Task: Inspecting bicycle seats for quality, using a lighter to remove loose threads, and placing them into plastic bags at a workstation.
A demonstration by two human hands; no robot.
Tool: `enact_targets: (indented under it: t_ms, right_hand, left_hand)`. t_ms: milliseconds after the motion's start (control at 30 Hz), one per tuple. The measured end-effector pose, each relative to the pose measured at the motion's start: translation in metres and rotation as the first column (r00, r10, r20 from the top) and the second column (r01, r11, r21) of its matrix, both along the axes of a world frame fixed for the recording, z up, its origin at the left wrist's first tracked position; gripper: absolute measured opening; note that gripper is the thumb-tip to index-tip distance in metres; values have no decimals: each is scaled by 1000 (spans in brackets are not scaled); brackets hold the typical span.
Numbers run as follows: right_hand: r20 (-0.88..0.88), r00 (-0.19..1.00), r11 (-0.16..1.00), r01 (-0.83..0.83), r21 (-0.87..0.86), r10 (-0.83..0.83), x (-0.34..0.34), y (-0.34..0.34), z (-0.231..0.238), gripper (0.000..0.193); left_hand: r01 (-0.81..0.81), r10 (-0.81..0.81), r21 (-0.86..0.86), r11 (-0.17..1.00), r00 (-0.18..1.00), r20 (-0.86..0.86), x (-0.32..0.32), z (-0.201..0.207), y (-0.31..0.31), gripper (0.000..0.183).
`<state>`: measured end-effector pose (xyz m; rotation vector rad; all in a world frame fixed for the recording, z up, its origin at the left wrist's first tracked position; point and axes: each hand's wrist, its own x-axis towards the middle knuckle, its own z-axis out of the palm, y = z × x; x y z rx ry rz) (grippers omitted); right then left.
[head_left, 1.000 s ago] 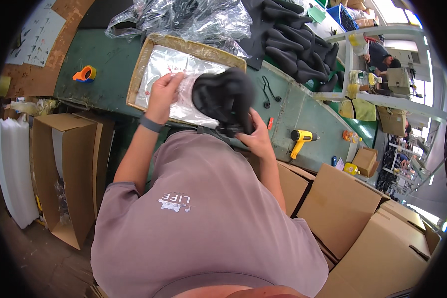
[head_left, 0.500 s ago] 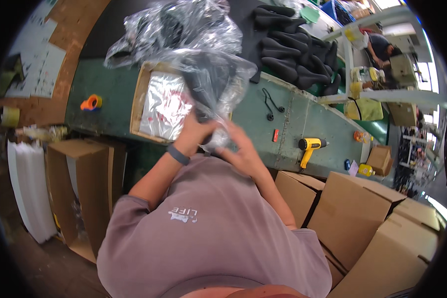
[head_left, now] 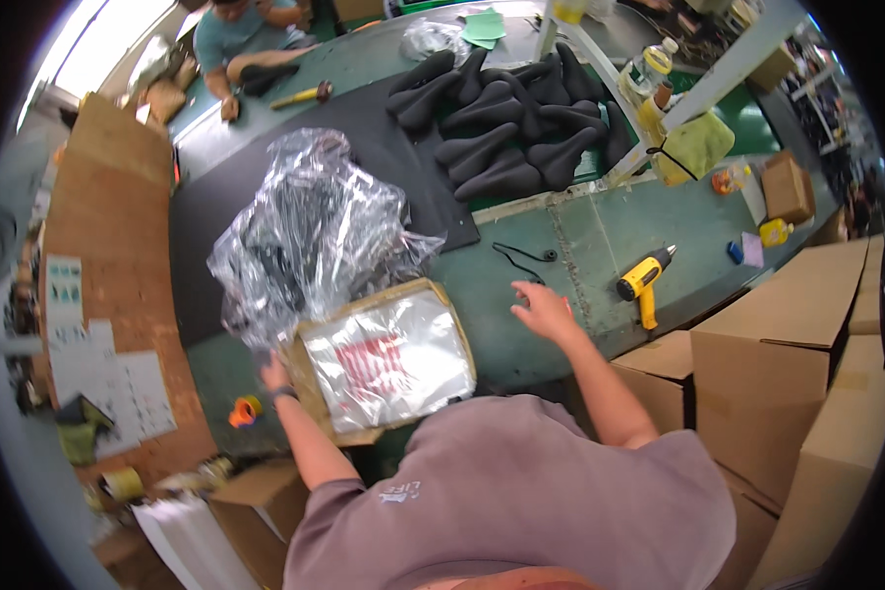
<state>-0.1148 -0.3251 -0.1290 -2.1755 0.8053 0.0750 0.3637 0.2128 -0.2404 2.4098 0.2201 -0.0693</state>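
Observation:
My left hand (head_left: 273,372) is at the near left end of a pile of clear plastic bags with dark things inside (head_left: 310,231). Its fingers are blurred and partly lost against the plastic, so their grip does not show. To its right is a shallow cardboard box (head_left: 466,339), holding a stack of clear plastic bags with red print (head_left: 428,369). My right hand (head_left: 544,313) hovers over the green table with fingers apart, holding nothing. Just beyond its fingertips lies a thin black cord-like piece with round ends (head_left: 521,264).
Black bicycle saddles (head_left: 482,147) are heaped at the far side, by a black mat (head_left: 349,138). A yellow heat gun (head_left: 645,280) lies to the right, an orange tape roll (head_left: 246,410) to the left. Cardboard boxes (head_left: 767,393) stand near right. Another person (head_left: 251,44) sits across the table.
The bagged dark piece has left my hands, which have moved apart: left to the bag pile, right over the table. The printed bags are uncovered. My view has turned leftward.

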Motion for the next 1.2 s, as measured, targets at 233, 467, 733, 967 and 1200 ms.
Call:
enact_targets:
  t_ms: [233, 467, 733, 967, 1200]
  right_hand:
    - [183, 965, 753, -22, -658, 188, 191, -121, -83, 60]
    - [-252, 926, 588, -374, -717, 280, 277, -181, -104, 20]
    - [529, 808, 964, 185, 189, -258, 138, -153, 88, 60]
    - [105, 722, 47, -100, 994, -684, 6, 75, 147, 70]
    - [87, 907, -380, -258, 888, -411, -53, 157, 160, 86]
  left_hand:
    - [-142, 61, 215, 966, 937, 343, -83, 48, -73, 74]
    - [309, -427, 298, 903, 720, 547, -174, 133, -192, 64]
    - [795, -661, -10, 607, 511, 549, -233, 188, -275, 50]
    - [970, -572, 197, -143, -244, 783, -312, 287, -303, 59]
    - [948, -743, 314, 57, -170, 647, -302, 321, -329, 52]
